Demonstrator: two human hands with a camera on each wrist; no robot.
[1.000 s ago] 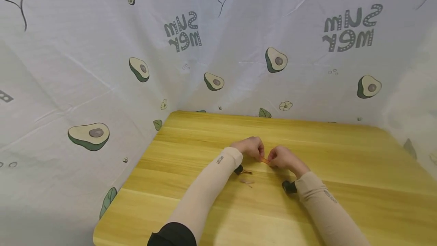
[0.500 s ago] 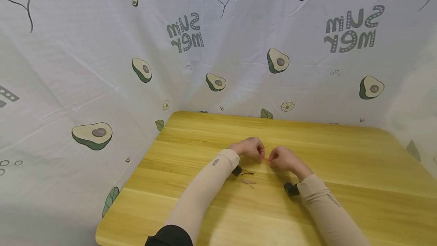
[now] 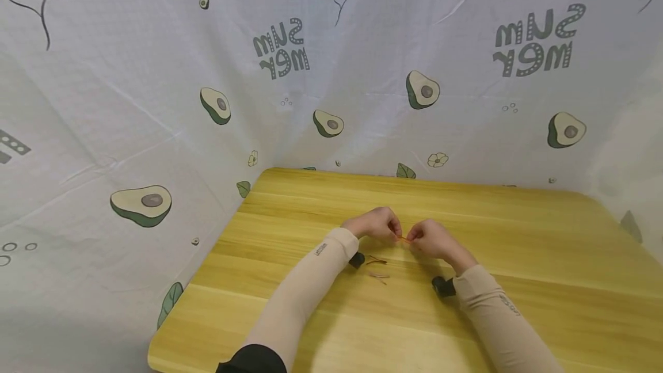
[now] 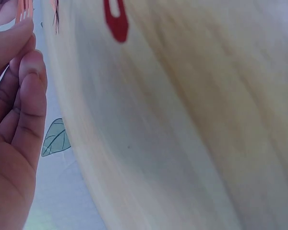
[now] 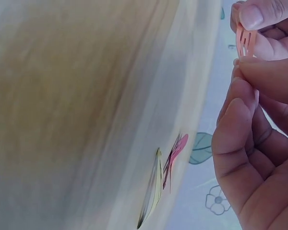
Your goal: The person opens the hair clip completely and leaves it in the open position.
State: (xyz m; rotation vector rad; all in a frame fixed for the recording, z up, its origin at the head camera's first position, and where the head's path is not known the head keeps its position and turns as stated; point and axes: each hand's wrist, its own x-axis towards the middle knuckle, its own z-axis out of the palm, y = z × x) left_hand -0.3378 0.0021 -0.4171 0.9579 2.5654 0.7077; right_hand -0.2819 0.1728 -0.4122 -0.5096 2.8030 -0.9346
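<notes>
An orange snap hair clip [image 3: 404, 239] spans the small gap between both hands, held above the table. My left hand [image 3: 380, 224] pinches one end of it between thumb and fingers. At its other end, my right hand [image 3: 434, 240] has a pinch grip too. Slots along the orange clip's body show in the right wrist view, where the fingers cover its ends. On the table lie a yellow snap hair clip [image 5: 156, 184] and a pink one [image 5: 176, 151], close together. The left wrist view shows a red snap hair clip [image 4: 119, 32] on the wood.
The wooden table [image 3: 290, 281] has a rounded edge at the left. A white cloth [image 3: 362, 62] printed with avocados hangs behind it and along the left side. A black wrist camera [image 3: 442, 286] sits under the right forearm, another [image 3: 356, 260] under the left.
Both hands keep their pinch on the orange hair clip and hardly move. The clip appears thinner in the head view now, turned more edge-on. The head view has shifted slightly.
</notes>
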